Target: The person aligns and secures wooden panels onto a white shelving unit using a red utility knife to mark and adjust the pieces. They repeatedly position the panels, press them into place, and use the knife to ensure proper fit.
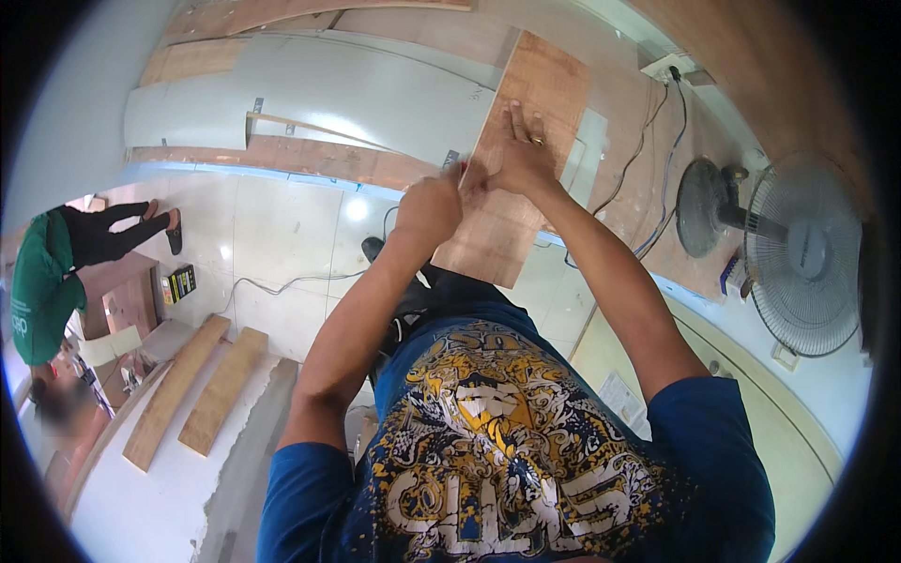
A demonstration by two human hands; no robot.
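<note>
A reddish-brown wooden board [488, 242] extends from near my waist across the edge of the worktable. My right hand [522, 161] lies on its face with the fingers stretched out, a ring on one of them. At the board's left edge my left hand [432, 205] is closed in a fist, slightly smeared by motion. A small bit of red shows by its fingers; what it holds is mostly hidden and cannot be told.
Pale sheet panels [357, 94] cover the table to the left. A standing fan [805, 253] is at the right, near cables [678, 141] plugged into a socket. Two wooden planks [223, 389] lie at lower left. A person in green [42, 281] bends at far left.
</note>
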